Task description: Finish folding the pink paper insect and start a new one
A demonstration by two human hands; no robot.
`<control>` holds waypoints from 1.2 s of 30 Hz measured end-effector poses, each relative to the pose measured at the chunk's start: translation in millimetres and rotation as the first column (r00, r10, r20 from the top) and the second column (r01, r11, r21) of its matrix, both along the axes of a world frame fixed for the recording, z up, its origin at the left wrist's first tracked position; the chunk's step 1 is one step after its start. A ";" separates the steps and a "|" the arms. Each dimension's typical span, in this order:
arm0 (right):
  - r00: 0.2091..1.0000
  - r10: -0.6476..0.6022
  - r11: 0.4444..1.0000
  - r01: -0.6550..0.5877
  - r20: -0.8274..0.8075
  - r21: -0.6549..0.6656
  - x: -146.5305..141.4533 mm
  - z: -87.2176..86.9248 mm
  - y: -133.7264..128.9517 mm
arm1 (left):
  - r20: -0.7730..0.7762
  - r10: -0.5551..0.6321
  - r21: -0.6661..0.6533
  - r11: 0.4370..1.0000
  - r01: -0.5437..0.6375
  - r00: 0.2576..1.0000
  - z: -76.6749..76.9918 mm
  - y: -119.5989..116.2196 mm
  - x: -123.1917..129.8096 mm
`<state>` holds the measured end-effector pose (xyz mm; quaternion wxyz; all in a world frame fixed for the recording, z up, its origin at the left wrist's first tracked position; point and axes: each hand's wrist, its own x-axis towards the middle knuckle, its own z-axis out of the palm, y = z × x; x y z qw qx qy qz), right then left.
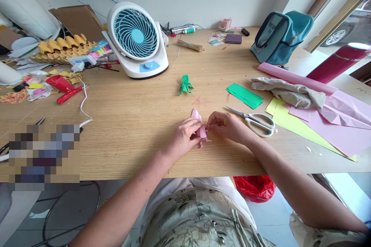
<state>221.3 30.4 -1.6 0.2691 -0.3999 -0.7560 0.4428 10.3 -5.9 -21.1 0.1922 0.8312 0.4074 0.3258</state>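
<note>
A folded pink paper figure point(201, 131) with thin legs lies near the front of the wooden table. My left hand point(187, 134) is closed on its body, fingers across the top and thumb at the near side. On its right side, my right hand point(224, 125) pinches what looks like one of the thin paper legs; the fingertips partly hide it. Farther back stands a green folded paper insect point(185, 85) with bent legs. White-handled scissors point(259, 122) lie beside my right hand, blades pointing left. Behind them are green paper rectangles point(244, 95).
A white and blue fan point(136, 38) stands at the back left. Yellow paper point(307, 129), pink sheets point(348, 123) and a grey glove point(290, 90) lie on the right, near a red flask point(337, 61) and a teal bag point(281, 38). A bundle of sticks point(191, 45) lies behind.
</note>
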 end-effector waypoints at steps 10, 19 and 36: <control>0.992 -0.085 0.996 0.082 0.089 0.042 -1.1 -0.1 1.5 | 0.008 -0.002 0.017 1.000 0.002 1.000 -3.2 1.1 -0.9; 0.966 -0.144 0.982 0.112 0.213 0.154 -2.8 -1.9 -1.1 | 0.019 0.012 0.027 1.000 -0.013 1.000 -4.1 -0.4 -1.7; 0.905 -0.234 0.930 0.100 0.356 0.355 -8.8 -5.3 -6.3 | 0.008 0.012 0.026 1.000 -0.012 1.000 -3.7 -0.4 -1.0</control>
